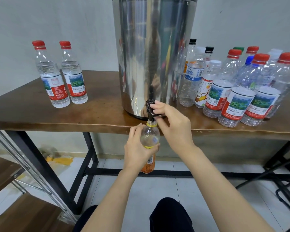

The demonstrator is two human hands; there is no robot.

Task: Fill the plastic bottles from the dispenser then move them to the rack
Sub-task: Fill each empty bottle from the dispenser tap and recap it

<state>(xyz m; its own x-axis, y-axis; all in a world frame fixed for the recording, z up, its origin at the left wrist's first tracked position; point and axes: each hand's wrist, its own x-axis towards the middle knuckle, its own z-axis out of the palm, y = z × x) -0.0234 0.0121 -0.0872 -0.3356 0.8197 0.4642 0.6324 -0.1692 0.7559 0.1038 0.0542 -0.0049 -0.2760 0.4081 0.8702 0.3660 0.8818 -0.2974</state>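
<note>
Firstly, rack (28,167): metal frame, wooden shelves, low beside the table (23,113).
Capped bottles (52,84): two, holding water, upright on the table's left part.
Left hand (137,148): fingers curled round the plastic bottle's middle.
Plastic bottle (150,136): uncapped, orange label, held below the table edge with its mouth at the spout; fill level unclear.
Handling: probably thin-walled, light, heavier as it fills; likely to buckle and spill if squeezed. Best gripped at the labelled middle, kept upright.
Dispenser (154,56): steel drum, table centre.
Right hand (172,124): fingertips pinching the black tap (150,108).
Spare bottles (241,91): mixed cluster, seemingly empty, right of the drum.
</note>
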